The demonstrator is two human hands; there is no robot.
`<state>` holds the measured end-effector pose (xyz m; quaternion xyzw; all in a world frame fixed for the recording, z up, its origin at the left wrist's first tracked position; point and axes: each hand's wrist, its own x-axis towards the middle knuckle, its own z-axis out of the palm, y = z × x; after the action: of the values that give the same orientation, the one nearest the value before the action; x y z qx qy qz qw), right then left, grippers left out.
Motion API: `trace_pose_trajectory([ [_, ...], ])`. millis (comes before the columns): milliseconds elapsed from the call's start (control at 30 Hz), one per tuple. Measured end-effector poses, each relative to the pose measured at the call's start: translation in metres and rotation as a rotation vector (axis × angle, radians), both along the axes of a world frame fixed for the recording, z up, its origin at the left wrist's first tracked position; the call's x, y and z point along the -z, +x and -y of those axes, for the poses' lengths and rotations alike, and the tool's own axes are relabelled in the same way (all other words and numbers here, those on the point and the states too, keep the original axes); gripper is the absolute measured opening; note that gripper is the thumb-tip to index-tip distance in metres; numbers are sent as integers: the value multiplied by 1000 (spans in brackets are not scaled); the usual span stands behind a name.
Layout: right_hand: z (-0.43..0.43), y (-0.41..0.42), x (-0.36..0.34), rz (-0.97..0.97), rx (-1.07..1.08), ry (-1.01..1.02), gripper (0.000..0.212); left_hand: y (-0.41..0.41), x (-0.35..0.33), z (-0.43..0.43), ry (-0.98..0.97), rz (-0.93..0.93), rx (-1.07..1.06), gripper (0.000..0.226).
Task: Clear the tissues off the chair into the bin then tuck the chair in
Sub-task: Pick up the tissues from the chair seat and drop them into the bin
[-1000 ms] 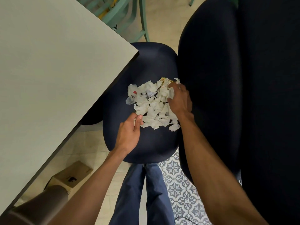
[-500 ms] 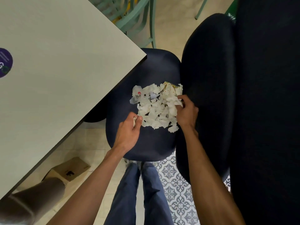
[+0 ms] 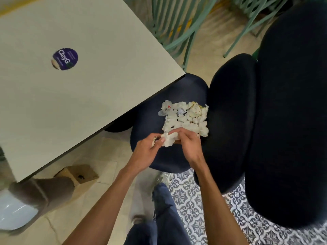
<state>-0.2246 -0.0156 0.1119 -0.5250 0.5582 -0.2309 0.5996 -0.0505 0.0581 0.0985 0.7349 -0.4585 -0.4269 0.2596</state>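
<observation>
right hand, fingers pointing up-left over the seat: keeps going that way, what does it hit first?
Probably the left hand: the right hand points at it across the tissue clump both pinch. Depth is unclear.

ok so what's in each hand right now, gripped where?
Both hands hold tissues at the pile's near edge: left hand pinches a small wad, right hand closes its fingers over a clump. The rest lies on the chair.

Both arms extended, left grip [image 3: 150,147] and right grip [image 3: 187,144] curled together.
</observation>
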Motion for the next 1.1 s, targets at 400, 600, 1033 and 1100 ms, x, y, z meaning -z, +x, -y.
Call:
trace_pose_trajectory([
  [400,-176,92,-62,-45,-262,-180,15,65,-61,-208,-191,49,-249,20],
  [600,-257,155,-77,-121,-464,-270,5,109,-80,-305,-239,2,-389,44],
  [1033,-346,303,-64,64,-838,-98,24,217,-68,-416,-156,250,-723,20],
  [1100,-348,321,-53,39,-946,-151,32,233,-60,-425,-133,254,-723,16],
])
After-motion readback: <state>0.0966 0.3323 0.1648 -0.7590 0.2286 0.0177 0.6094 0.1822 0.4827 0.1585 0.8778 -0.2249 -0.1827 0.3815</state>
